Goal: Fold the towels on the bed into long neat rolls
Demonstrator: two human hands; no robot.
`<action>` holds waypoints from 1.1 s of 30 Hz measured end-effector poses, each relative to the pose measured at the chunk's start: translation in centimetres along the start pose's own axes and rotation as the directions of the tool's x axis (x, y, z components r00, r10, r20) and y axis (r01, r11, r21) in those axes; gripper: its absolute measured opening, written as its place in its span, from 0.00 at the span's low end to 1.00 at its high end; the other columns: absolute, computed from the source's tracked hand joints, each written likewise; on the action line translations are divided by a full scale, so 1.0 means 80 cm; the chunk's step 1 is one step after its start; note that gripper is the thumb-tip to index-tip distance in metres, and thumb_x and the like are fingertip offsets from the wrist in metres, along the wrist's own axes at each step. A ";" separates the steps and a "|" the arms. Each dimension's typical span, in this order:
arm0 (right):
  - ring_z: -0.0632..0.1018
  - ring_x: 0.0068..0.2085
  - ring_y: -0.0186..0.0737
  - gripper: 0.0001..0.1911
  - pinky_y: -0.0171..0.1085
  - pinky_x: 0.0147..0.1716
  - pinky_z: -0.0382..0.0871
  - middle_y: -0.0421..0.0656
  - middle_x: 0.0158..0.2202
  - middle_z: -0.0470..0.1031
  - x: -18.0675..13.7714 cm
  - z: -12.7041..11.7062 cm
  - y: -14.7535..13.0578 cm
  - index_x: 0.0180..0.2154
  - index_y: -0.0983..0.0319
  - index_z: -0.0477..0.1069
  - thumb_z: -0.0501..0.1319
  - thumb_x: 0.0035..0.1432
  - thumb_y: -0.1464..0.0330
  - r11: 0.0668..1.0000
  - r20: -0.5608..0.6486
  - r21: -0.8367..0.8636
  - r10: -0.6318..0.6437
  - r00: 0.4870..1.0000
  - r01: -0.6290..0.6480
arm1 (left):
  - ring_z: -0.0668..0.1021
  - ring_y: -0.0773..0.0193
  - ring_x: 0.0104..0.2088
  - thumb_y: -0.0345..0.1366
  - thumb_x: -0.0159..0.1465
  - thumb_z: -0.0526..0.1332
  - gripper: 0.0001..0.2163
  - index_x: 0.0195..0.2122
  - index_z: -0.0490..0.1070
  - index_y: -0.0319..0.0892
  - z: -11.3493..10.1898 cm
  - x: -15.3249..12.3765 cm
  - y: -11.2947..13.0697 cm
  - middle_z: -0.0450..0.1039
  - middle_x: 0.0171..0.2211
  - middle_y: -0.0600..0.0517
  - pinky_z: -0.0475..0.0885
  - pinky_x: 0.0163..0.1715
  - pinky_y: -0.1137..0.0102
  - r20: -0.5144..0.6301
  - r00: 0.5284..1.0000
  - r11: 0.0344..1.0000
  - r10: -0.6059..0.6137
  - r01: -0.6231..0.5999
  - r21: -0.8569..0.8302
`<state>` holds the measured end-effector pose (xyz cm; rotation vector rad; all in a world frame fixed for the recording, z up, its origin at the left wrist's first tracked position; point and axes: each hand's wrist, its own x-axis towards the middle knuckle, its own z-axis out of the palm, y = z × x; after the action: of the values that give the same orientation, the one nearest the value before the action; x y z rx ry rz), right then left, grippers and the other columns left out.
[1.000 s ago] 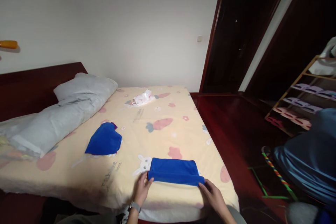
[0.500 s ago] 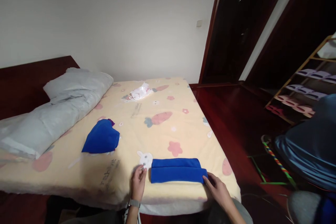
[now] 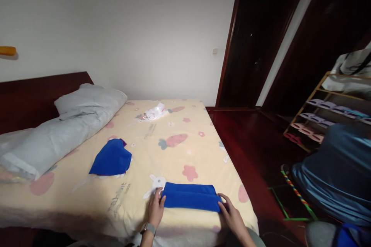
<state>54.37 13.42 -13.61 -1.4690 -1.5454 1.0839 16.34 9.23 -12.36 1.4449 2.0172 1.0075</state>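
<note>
A blue cloth [image 3: 189, 197], folded into a long flat strip, lies on the bed near its front edge. At its left end, my left hand [image 3: 156, 207] grips the edge between thumb and fingers. The right end is held by my right hand [image 3: 231, 215], its thumb on top at the near corner. Farther left on the sheet rests another folded blue cloth [image 3: 111, 158], with a bit of purple showing at its edge; neither hand touches it.
The bed has a yellow patterned sheet [image 3: 150, 139]. A crumpled white plastic bag [image 3: 156, 112] lies toward the back, and a grey quilt [image 3: 69, 131] along the left. To the right stand a shoe rack [image 3: 314, 94] and something draped in dark blue fabric [image 3: 333, 173].
My left hand has moved from beside the strip onto its left end. My right hand stays at the right end. The view has tilted up slightly.
</note>
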 end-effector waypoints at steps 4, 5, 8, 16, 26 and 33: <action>0.82 0.44 0.56 0.25 0.50 0.46 0.76 0.47 0.42 0.82 -0.003 0.003 -0.001 0.52 0.53 0.70 0.52 0.62 0.48 0.975 -0.055 -0.212 -0.073 0.996 0.060 | 0.81 0.51 0.46 0.45 0.65 0.50 0.20 0.51 0.75 0.48 -0.007 -0.003 0.001 0.81 0.42 0.47 0.77 0.51 0.56 -0.010 0.997 0.988 0.072 -0.070 0.134; 0.81 0.44 0.55 0.25 0.51 0.46 0.75 0.47 0.42 0.81 -0.004 0.005 -0.002 0.52 0.54 0.71 0.51 0.63 0.48 0.955 -0.086 -0.285 -0.108 0.990 0.079 | 0.80 0.50 0.49 0.43 0.66 0.49 0.19 0.50 0.76 0.49 -0.004 -0.007 0.005 0.80 0.45 0.46 0.76 0.54 0.54 -0.059 0.994 0.980 0.090 -0.078 0.183; 0.79 0.46 0.57 0.26 0.55 0.48 0.73 0.52 0.45 0.78 -0.011 0.018 -0.012 0.52 0.56 0.72 0.47 0.66 0.50 0.863 -0.197 -0.493 -0.235 0.952 0.111 | 0.76 0.47 0.58 0.40 0.69 0.46 0.21 0.51 0.78 0.52 0.013 -0.022 0.032 0.77 0.54 0.45 0.72 0.60 0.51 -0.139 0.974 0.949 0.178 -0.133 0.285; 0.63 0.68 0.51 0.30 0.53 0.68 0.57 0.40 0.70 0.59 -0.029 0.095 -0.055 0.71 0.50 0.52 0.50 0.71 0.58 0.637 0.274 -0.541 -0.484 0.831 0.549 | 0.56 0.51 0.72 0.41 0.71 0.48 0.28 0.72 0.47 0.61 0.076 -0.055 0.090 0.50 0.72 0.59 0.58 0.71 0.45 0.313 0.859 0.792 0.405 -0.501 0.349; 0.57 0.71 0.48 0.34 0.54 0.70 0.52 0.43 0.72 0.51 -0.003 0.019 -0.002 0.72 0.59 0.47 0.50 0.70 0.58 0.638 0.285 -0.646 -0.308 0.908 0.420 | 0.53 0.56 0.72 0.27 0.60 0.52 0.38 0.73 0.49 0.52 0.021 -0.025 0.018 0.45 0.73 0.58 0.50 0.72 0.51 0.255 0.936 0.715 0.243 -0.350 0.605; 0.58 0.71 0.51 0.38 0.54 0.68 0.58 0.43 0.71 0.55 -0.002 0.016 0.021 0.70 0.60 0.55 0.53 0.57 0.72 0.595 0.130 -0.715 -0.403 0.906 0.367 | 0.53 0.57 0.72 0.29 0.57 0.54 0.40 0.73 0.50 0.51 -0.004 -0.013 -0.010 0.48 0.73 0.55 0.55 0.71 0.56 0.200 0.947 0.768 0.252 -0.321 0.555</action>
<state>53.81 13.15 -15.61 -1.4898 -2.2803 0.1315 15.95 8.02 -12.84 2.1291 2.1623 0.3838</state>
